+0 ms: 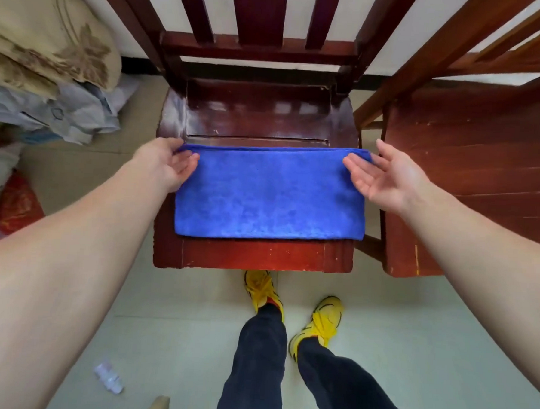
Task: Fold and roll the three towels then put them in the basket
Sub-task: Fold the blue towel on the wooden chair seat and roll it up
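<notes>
Left hand point(166, 163) pinches the far left corner of the blue towel point(269, 195); right hand point(386, 176), fingers straight, touches its far right corner. I see a fuzzy folded rectangle lying flat on the glossy wooden chair seat point(253, 255).

The place looks like a room in a home. A dark red wooden chair point(261, 110) stands against a white wall point(222, 11) with a dark skirting board point(135, 66), and a second wooden chair point(472, 146) stands just beside it on the right. A blue towel point(269, 195) lies across the front half of the first chair's seat. On the left, folded patterned bedding point(46, 36) is piled over plastic bags point(79, 113) on the pale tiled floor point(177, 340).
</notes>
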`<move>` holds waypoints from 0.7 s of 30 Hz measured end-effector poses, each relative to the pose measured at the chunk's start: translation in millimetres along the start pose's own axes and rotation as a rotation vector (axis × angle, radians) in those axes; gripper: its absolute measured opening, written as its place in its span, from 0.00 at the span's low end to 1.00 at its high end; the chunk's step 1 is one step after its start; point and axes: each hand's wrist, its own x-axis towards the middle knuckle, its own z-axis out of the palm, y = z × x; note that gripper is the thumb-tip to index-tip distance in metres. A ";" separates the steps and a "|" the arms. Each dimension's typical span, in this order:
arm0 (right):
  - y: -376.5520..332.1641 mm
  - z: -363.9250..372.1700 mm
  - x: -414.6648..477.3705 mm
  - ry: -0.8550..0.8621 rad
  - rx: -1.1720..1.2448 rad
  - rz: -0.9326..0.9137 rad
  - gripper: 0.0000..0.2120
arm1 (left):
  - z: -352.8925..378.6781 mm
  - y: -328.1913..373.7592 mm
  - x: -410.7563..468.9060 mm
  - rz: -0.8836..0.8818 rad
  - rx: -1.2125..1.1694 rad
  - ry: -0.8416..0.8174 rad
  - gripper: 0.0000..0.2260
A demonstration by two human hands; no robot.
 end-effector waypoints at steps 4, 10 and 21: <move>10.2 17.7 -3.1 0.225 -0.186 -0.232 0.05 | 10.8 -0.5 3.4 0.381 0.223 0.217 0.07; 80.8 67.3 -12.0 -0.105 -0.524 0.062 0.08 | 14.4 -57.3 -13.3 0.222 0.566 -0.136 0.04; 73.5 -79.1 -12.0 0.458 -0.750 -0.143 0.05 | -89.8 -93.1 4.3 0.301 0.736 0.227 0.07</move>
